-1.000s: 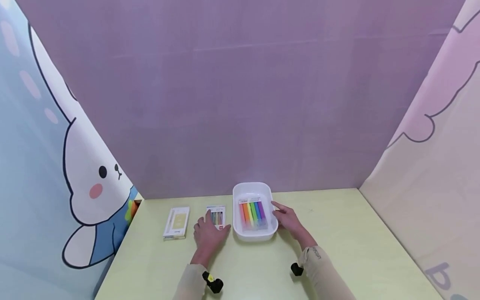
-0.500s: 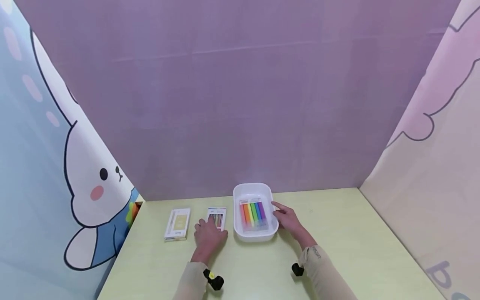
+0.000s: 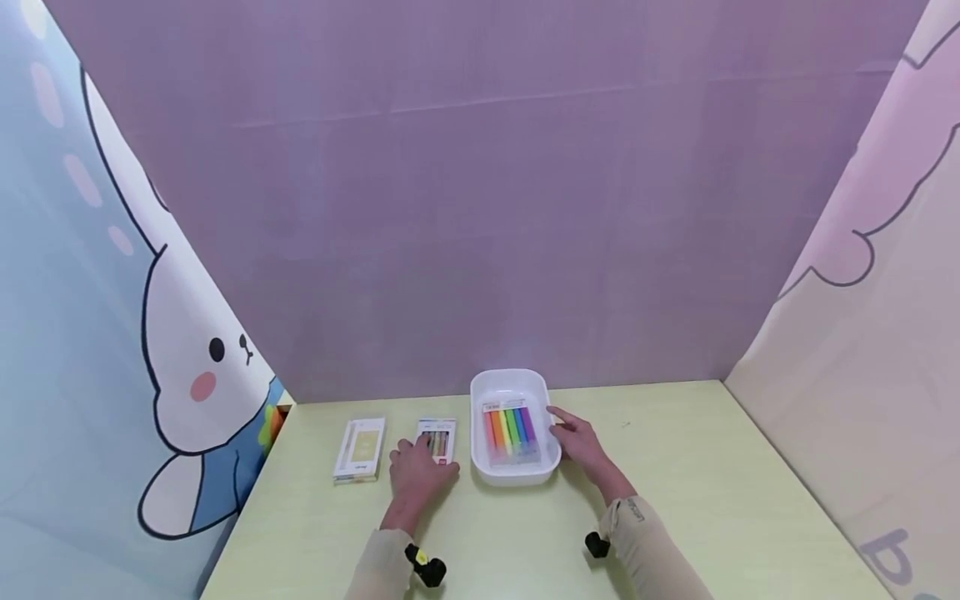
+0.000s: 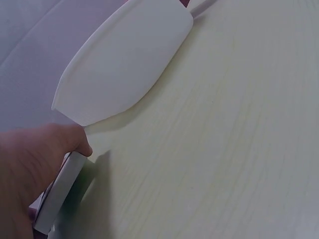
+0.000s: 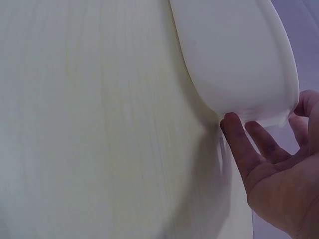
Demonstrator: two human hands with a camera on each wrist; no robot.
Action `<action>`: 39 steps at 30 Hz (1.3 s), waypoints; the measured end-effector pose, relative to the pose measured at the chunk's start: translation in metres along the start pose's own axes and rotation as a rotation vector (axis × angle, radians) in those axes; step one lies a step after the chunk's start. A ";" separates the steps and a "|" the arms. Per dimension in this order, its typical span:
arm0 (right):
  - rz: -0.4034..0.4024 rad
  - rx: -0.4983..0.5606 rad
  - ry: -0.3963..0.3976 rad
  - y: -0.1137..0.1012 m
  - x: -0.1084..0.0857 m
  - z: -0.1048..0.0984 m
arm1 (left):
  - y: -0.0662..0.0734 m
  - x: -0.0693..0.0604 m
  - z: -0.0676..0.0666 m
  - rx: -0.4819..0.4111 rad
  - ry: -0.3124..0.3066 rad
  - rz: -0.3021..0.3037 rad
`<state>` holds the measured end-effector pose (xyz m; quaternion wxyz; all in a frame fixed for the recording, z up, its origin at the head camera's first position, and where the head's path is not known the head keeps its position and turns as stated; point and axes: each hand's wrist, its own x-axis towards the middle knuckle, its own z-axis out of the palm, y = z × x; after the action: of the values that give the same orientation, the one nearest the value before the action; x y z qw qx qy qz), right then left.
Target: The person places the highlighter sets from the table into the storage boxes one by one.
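Observation:
In the head view my left hand holds a small flat white box of coloured sticks, its window showing them; their exact kind is too small to tell. The left wrist view shows the thumb at the end of the box, with a shadow on the table beside it; the other fingers are mostly hidden. To the right stands a white plastic tub containing a clear pack of rainbow-coloured markers. My right hand touches the tub's right side. The right wrist view shows its fingers fairly straight against the wall.
A stack of white boxes with a yellow panel lies left of my left hand. The pale yellow table ends at a purple backdrop. Printed cloths hang on both sides, the left one with a rabbit.
My left thumb and fingers have drawn in around the small box, which lies slightly nearer the hand. My right hand stays at the tub. The whole view shifts slightly.

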<state>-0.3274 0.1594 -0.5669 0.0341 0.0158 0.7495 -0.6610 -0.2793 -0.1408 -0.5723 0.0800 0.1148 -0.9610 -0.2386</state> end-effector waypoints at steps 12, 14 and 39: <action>-0.028 0.008 0.002 -0.001 0.000 -0.001 | 0.006 0.002 -0.009 -0.068 0.118 0.003; -0.042 0.019 -0.017 -0.009 -0.003 -0.002 | 0.010 0.003 -0.012 -0.067 0.132 0.008; -0.048 0.008 -0.005 0.005 0.001 -0.003 | 0.057 -0.008 -0.030 -0.090 0.132 0.001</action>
<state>-0.3279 0.1630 -0.5717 0.0203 -0.0038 0.7468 -0.6648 -0.2761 -0.1035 -0.5198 0.1486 0.1262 -0.9419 -0.2737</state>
